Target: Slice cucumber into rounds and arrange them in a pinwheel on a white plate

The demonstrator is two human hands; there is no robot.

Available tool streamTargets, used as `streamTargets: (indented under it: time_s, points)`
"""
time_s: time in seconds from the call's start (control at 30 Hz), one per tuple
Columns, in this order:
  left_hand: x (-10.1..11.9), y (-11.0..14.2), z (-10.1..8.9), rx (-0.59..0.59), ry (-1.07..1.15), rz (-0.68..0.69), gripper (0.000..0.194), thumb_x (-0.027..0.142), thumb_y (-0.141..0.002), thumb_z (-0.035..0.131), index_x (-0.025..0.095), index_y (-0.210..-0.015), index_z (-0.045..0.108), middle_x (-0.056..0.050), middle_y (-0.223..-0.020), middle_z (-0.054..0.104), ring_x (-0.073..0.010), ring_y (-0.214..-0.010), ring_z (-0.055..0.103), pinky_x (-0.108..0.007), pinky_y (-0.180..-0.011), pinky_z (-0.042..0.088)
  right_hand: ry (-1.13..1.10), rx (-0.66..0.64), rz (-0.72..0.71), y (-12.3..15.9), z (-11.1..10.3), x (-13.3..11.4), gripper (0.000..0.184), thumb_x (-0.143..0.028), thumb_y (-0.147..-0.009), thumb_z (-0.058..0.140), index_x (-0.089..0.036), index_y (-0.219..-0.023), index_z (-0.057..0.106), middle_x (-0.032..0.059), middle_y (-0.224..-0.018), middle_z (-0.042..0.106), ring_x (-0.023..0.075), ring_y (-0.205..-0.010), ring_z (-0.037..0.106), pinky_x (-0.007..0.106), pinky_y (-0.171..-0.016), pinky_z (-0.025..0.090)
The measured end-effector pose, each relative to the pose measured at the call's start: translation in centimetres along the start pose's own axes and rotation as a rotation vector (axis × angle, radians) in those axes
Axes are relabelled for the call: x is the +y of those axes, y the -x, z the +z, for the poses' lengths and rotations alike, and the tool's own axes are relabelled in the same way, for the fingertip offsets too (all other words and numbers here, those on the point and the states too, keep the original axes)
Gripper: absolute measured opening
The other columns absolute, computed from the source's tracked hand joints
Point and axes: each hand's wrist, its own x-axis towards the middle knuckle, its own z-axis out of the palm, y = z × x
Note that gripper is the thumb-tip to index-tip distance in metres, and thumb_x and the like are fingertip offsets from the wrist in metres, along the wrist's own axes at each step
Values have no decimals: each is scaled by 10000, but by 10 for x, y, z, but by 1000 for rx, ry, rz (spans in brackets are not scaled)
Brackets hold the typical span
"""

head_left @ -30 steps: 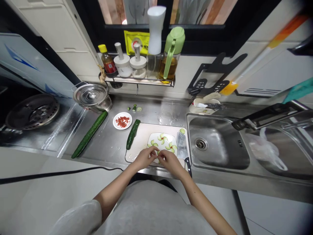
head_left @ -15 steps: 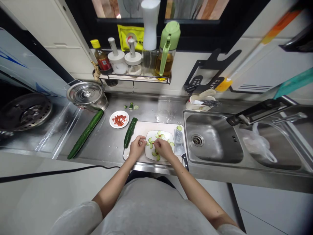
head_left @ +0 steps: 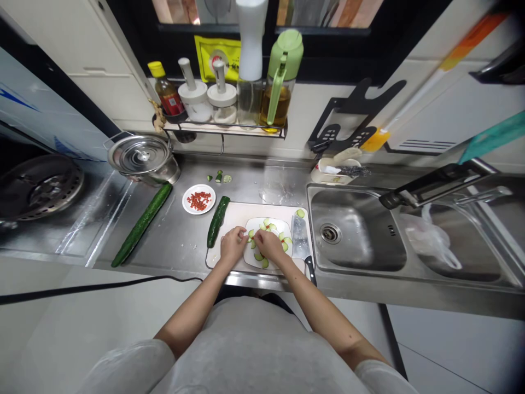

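Observation:
A white plate with cucumber slices set out in groups, some with red bits among them, rests on a pale cutting board. My left hand is at the plate's left edge, its thumb and fingertips drawn together. My right hand reaches over the plate with pinched fingers, close to slices on the left side. Whatever is in either pinch is too small or hidden to make out. A kitchen knife lies along the board's right side, and a cut cucumber along its left edge.
Left of the board are a small white dish of chopped red pieces, a long cucumber and a lidded steel pot. Cucumber scraps lie behind. A double sink is at right; a bottle rack hangs above.
My right hand has shifted slightly left, toward my left hand, uncovering slices on the plate's right side. My left hand's fingers have drawn closer together. The whole view has moved a little.

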Motion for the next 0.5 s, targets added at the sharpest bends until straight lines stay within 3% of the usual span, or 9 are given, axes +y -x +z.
streamTargets:
  time_s: [0.5]
  points:
    - [5, -8, 12, -73, -168, -25, 177, 291, -821, 604, 238, -990, 603, -1, -856, 615, -175, -871, 567, -311, -796, 333, 20, -30, 32, -3, 4, -2, 180, -278, -915, 465, -184, -838, 598, 29, -801, 639, 135, -720, 544, 238, -552, 260]
